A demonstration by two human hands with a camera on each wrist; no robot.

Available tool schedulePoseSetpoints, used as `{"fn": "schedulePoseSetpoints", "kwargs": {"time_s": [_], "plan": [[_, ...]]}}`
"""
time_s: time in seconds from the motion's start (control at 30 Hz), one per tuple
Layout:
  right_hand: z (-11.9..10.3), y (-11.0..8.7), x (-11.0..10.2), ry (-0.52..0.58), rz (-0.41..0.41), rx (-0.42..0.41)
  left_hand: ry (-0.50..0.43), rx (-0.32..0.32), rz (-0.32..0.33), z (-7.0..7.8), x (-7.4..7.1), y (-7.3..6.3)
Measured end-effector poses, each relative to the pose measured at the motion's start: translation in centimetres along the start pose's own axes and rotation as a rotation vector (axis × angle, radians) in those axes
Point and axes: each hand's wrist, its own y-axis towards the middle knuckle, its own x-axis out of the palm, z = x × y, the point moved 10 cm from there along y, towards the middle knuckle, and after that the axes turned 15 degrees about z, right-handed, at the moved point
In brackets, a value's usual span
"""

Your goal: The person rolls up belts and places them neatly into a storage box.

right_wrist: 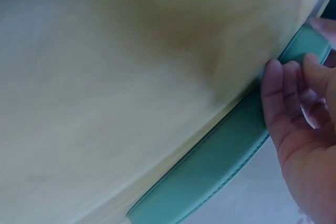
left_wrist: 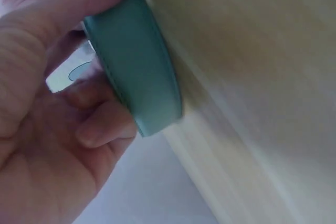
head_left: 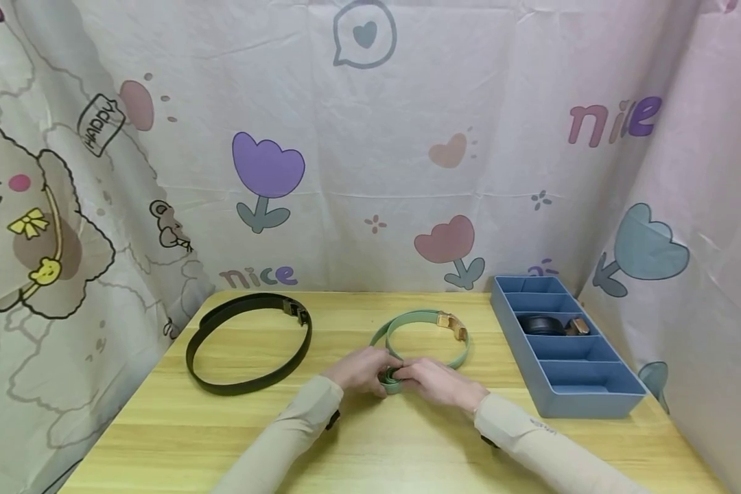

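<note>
A green belt (head_left: 415, 316) stands on its edge on the table, looped out to the right, with its gold buckle (head_left: 452, 324) at the far side. Its near end is wound into a small coil (head_left: 392, 387) between both hands. The left hand (head_left: 363, 369) holds the coil's left side; in the left wrist view its thumb lies over the green strap (left_wrist: 139, 66) and the fingers curl behind. From the right, the right hand (head_left: 441, 382) pinches the belt beside the coil. In the right wrist view its fingers bend round the strap (right_wrist: 210, 166). The coil's centre is partly hidden by fingers.
A black belt (head_left: 241, 389) forms a wide open loop on the left of the wooden table (head_left: 179, 439). At the right stands a blue-grey divided box (head_left: 531, 381). One compartment holds a rolled black belt (head_left: 542, 325) with a gold-coloured buckle (head_left: 577, 326). Printed curtains hang behind.
</note>
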Motion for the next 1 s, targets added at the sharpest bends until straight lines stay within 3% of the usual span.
{"fn": "schedulePoseSetpoints", "kwargs": {"time_s": [0.2, 0.57, 0.7, 0.9, 1.0], "plan": [[0.0, 0.0, 0.1, -0.006, -0.006, -0.008, -0.024, 0.012, 0.017, 0.2, -0.2, 0.1], [-0.3, -0.1, 0.1, 0.017, -0.019, 0.066, 0.129, -0.054, 0.132, -0.1, -0.6, 0.3], [0.0, -0.3, 0.3, 0.020, -0.033, 0.070, 0.152, -0.043, 0.125, 0.0, -0.6, 0.3], [0.3, -0.3, 0.2, 0.039, -0.023, 0.034, 0.108, 0.055, 0.043, 0.9, -0.1, 0.3], [0.0, -0.1, 0.1, 0.028, -0.009, 0.006, 0.097, 0.043, 0.040, 0.8, -0.2, 0.4]]}}
